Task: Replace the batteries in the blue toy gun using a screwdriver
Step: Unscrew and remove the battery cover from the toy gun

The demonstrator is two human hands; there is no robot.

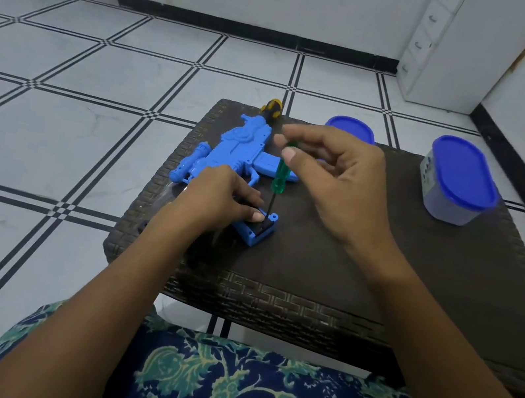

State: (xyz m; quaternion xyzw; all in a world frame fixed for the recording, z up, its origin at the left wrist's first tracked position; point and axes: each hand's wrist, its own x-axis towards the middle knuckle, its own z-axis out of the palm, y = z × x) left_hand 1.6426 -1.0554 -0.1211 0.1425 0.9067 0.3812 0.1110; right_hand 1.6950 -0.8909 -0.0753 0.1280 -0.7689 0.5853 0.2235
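Blue plastic first: the toy gun (pixel 226 154) lies on its side on the left part of the dark woven worktop (pixel 381 270), with a yellow-and-black screwdriver (pixel 272 107) poking out behind it. My left hand (pixel 219 198) reaches over the gun's near end and grips the blue battery housing (pixel 262 232), fingers curled over it and thumb pressed beside its black cover. The hand hides the join, so I cannot tell whether the housing is attached to the gun. Just right of that thumb the green screwdriver (pixel 282 171) stands nearly upright, its dark shaft down on the cover. My right hand (pixel 340 184) pinches the top of the green handle between thumb and fingertips. Further right a blue lid (pixel 351 128) lies at the far edge, and a blue-lidded tub (pixel 458 183) stands well apart. I judge I am working the cover screw; loosening or tightening I cannot say, since no batteries show. The next move calls for the tip seated in the screw, pressure straight down, and a twist while the left hand stops the housing from turning
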